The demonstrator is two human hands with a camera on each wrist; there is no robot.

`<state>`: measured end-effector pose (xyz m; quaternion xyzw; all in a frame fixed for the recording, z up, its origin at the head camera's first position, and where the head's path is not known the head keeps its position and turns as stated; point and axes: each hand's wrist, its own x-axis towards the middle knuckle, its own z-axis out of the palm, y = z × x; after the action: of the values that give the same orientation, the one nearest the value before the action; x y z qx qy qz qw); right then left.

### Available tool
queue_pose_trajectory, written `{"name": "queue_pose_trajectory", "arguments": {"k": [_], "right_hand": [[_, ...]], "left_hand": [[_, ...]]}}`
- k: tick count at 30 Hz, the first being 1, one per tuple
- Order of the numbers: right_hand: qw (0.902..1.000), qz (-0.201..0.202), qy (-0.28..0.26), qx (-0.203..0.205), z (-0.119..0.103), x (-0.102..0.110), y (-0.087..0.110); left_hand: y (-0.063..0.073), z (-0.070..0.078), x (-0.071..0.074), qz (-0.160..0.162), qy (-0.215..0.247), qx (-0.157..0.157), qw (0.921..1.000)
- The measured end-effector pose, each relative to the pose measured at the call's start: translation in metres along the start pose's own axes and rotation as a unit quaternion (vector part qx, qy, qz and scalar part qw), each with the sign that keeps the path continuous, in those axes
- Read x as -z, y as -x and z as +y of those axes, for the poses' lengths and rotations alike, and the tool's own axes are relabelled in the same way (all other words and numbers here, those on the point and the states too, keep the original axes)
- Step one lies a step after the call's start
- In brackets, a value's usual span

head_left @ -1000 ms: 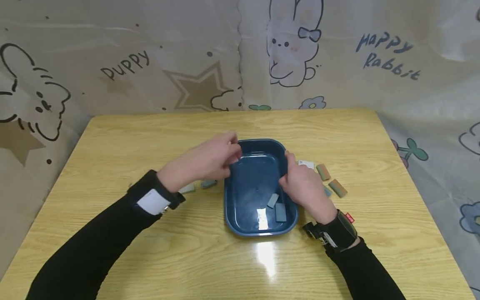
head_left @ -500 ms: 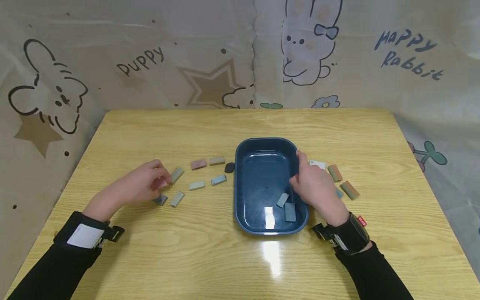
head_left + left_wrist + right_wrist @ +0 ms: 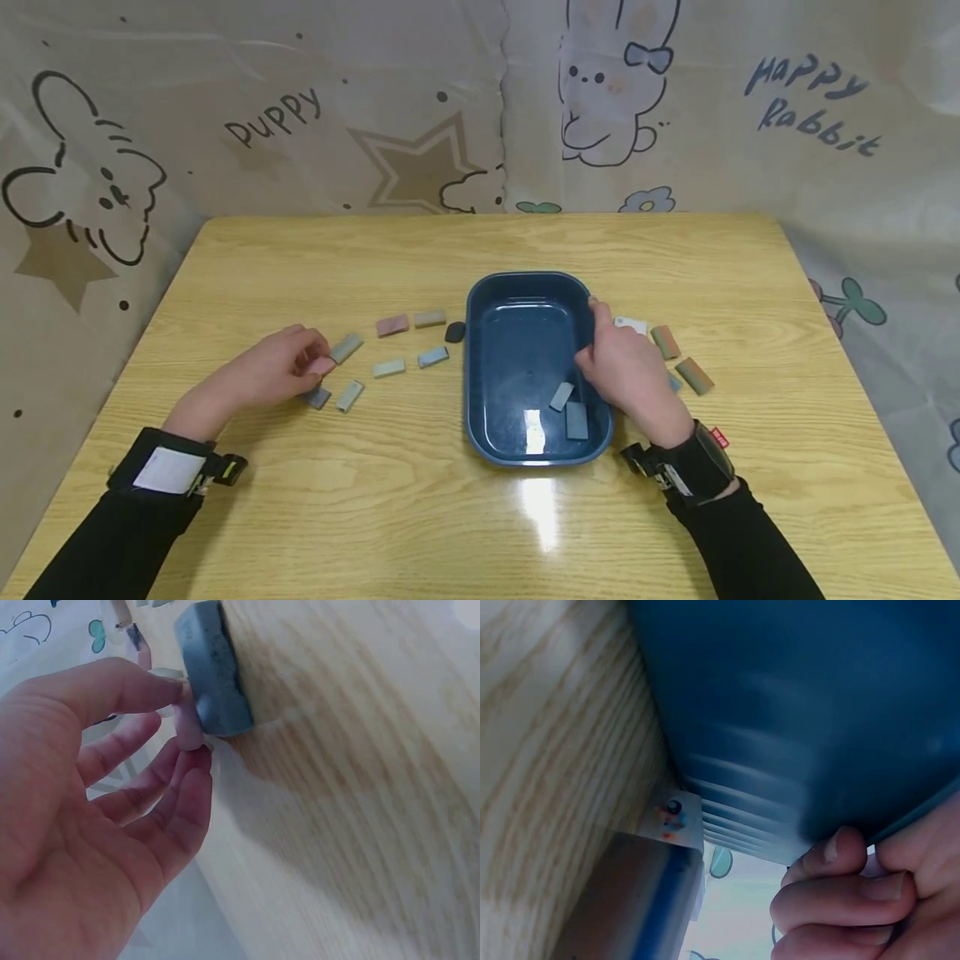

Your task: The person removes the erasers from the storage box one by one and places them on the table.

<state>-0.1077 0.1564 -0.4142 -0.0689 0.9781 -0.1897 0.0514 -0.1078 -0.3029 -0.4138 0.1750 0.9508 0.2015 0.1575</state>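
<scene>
My left hand [image 3: 262, 371] pinches a small pink block [image 3: 187, 724] between thumb and fingertips at the left of the table. A chipped grey-blue block [image 3: 216, 671] lies right beside it. Close to these fingers are a grey-green block [image 3: 347, 348] and a pale block [image 3: 350, 396]. My right hand [image 3: 628, 367] grips the right rim of a deep blue plastic tray [image 3: 502, 452], its index finger lying along the edge. In the right wrist view the other fingers [image 3: 840, 900] are curled under the rim outside. Two grey-blue blocks [image 3: 577, 421] lie inside the tray.
Between left hand and tray lie a reddish block [image 3: 392, 326], a beige block [image 3: 430, 318], a light blue block [image 3: 433, 357] and a black rounded piece [image 3: 454, 332]. Right of the tray are orange-green blocks [image 3: 694, 377] and a white printed block [image 3: 631, 324]. A patterned curtain [image 3: 420, 100] backs the table.
My left hand has moved from beside the tray's left rim out to the blocks at far left, where it now pinches the pink one. The right hand keeps its grip on the tray.
</scene>
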Motion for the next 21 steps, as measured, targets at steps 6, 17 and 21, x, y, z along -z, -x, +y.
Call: {"name": "queue_pose_trajectory", "arguments": {"k": [6,17,21], "right_hand": [[1.0000,0.001,0.002,0.004,0.000,0.001,0.000],[0.9999,0.009,0.003,0.004,0.000,-0.001,0.000],[1.0000,0.007,-0.001,0.002,0.000,-0.001,0.001]], "left_hand": [[0.001,0.001,-0.002,0.011,0.000,0.007,0.9999],[-0.008,0.035,0.012,0.054,-0.040,-0.041,0.9969],[-0.034,0.086,0.015,0.050,-0.063,-0.114,0.9903]]}}
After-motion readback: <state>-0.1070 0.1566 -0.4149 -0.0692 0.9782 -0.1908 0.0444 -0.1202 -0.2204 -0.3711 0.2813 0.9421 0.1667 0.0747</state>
